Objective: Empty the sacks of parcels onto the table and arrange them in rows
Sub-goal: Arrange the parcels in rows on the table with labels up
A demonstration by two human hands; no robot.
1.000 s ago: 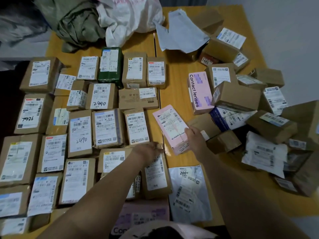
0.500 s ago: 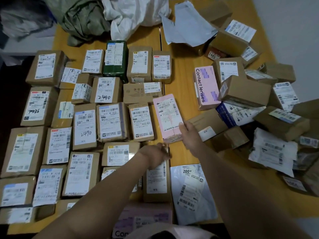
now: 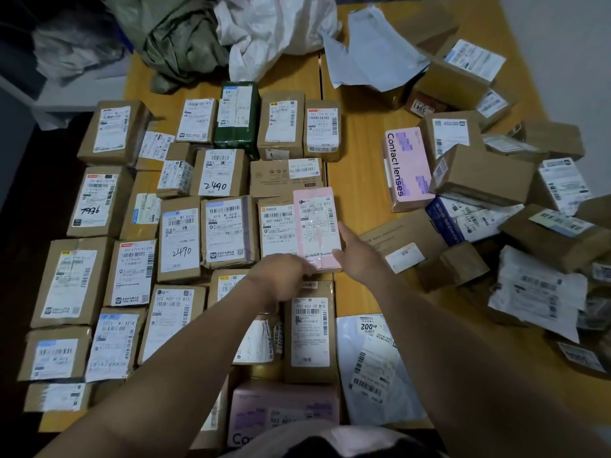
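R hand (image 3: 358, 256) has the pink parcel (image 3: 315, 223) by its near right corner, thumb up along the right edge, fingers tucked where I can't see them. L hand (image 3: 284, 276) sits at the near left corner, back to cam and fingertips blurred, so I can't tell if it grips or just nudges.

The parcel lies flat, label up, centre of frame, left edge tight against the brown parcel (image 3: 277, 226) marked 507-P802. My read: both hands work the near end so it squares into that row w/o knocking the neighbours.

The rows (image 3: 132, 242) fill the left half of the frame, labels up, prob. so they can be read at a glance. A bare strip of table (image 3: 357, 180) right of the pink parcel keeps the rows apart from the loose heap (image 3: 496, 209) at right, incl. the Contact lenses box (image 3: 408, 166), not yet sorted. At top centre, the green sack (image 3: 185, 44) and white sack (image 3: 274, 31) lie crumpled and look emptied.
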